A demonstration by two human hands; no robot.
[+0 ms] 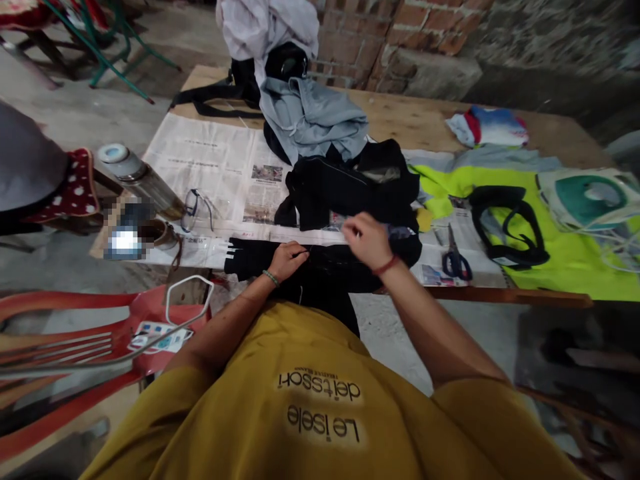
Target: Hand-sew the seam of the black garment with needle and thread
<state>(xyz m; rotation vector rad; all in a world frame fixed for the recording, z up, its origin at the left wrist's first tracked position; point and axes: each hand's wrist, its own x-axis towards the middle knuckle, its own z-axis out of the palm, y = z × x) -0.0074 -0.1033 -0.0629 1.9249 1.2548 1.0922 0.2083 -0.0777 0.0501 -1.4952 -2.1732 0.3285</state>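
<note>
A long piece of black cloth [250, 257] lies along the table's front edge, hanging partly over it. My left hand [286, 261] pinches the cloth near its middle, thumb and forefinger together. Just above the cloth to the right, my right hand [369, 241] is raised with its fingers curled into a pinch. Whatever that pinch holds is too small to make out. Behind both hands lies a crumpled black garment [345, 187], and a grey garment [313, 113] is heaped beyond it. To the right of my right hand are scissors [454, 261] with dark handles.
Newspaper [205, 153] covers much of the wooden table [415, 120]. Eyeglasses [193, 208] and a clear bottle [145, 180] stand left. On the right, a black strap [483, 227] and an iron [590, 197] rest on neon-yellow cloth [550, 280]. A red chair [145, 310] is at left.
</note>
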